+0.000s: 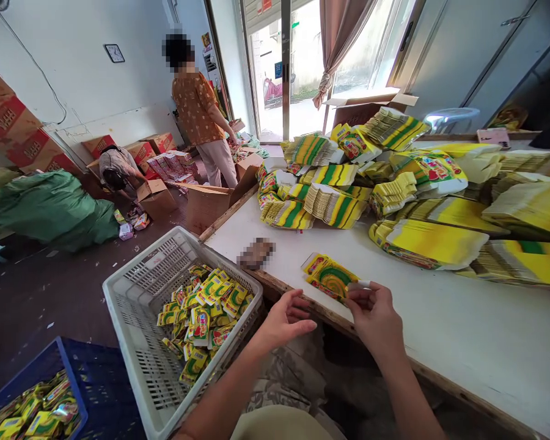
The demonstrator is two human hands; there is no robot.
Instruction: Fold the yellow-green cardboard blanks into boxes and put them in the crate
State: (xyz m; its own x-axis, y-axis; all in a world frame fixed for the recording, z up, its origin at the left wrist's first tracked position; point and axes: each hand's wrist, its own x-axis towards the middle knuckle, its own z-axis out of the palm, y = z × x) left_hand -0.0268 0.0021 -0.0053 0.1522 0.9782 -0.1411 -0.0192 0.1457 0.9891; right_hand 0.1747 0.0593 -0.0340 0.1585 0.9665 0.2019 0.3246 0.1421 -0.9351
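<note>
A flat yellow, green and red printed carton (pixel 330 276) lies at the front of the white table, its near right end between the thumb and fingers of my right hand (pixel 379 321). White wrapping, like tape, shows on one of that hand's fingertips. My left hand (pixel 285 321) hovers at the table edge with its fingers apart and nothing in it, a little short of the carton. To the left, a light grey plastic crate (pixel 140 342) contains many small filled yellow-green packs (pixel 200 324).
Stacks of flat yellow cartons (pixel 334 201) cover the table's far side. A blue crate (pixel 103 379) of packs stands at lower left. Behind are an open cardboard box (pixel 208 208), a green sack (pixel 55 208), a standing person (pixel 197 104) and a bending person (pixel 119 165).
</note>
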